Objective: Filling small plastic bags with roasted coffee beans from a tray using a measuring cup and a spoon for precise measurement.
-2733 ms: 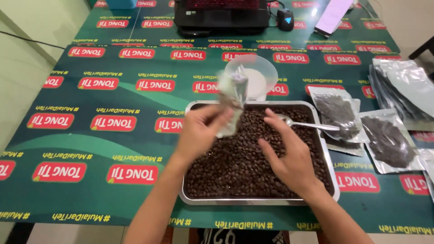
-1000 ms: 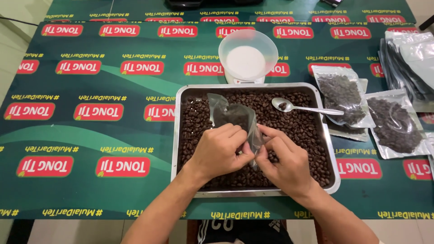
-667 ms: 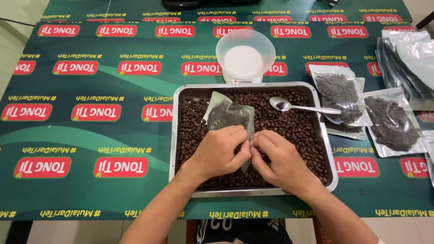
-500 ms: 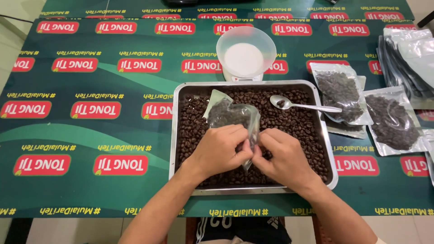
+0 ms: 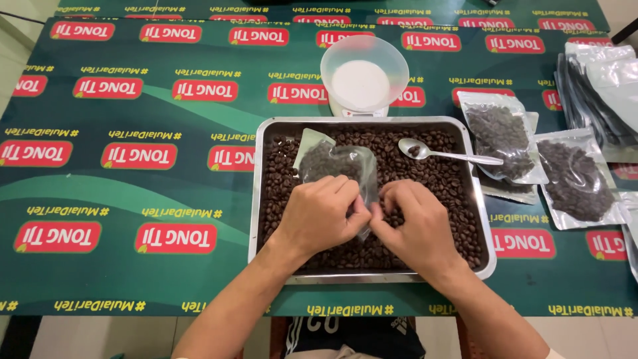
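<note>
Right now your left hand [image 5: 320, 216] and right hand [image 5: 412, 223] pinch the edge of a clear pouch [image 5: 339, 166] above a metal tray [image 5: 258, 199] full of coffee beans [image 5: 432, 179]. Nearby, a spoon [image 5: 438, 154] holding a few beans lies on the heap. Two filled bags [image 5: 538, 159] lie right of the tray, and a plastic bowl [image 5: 364, 73] stands behind it.
</note>
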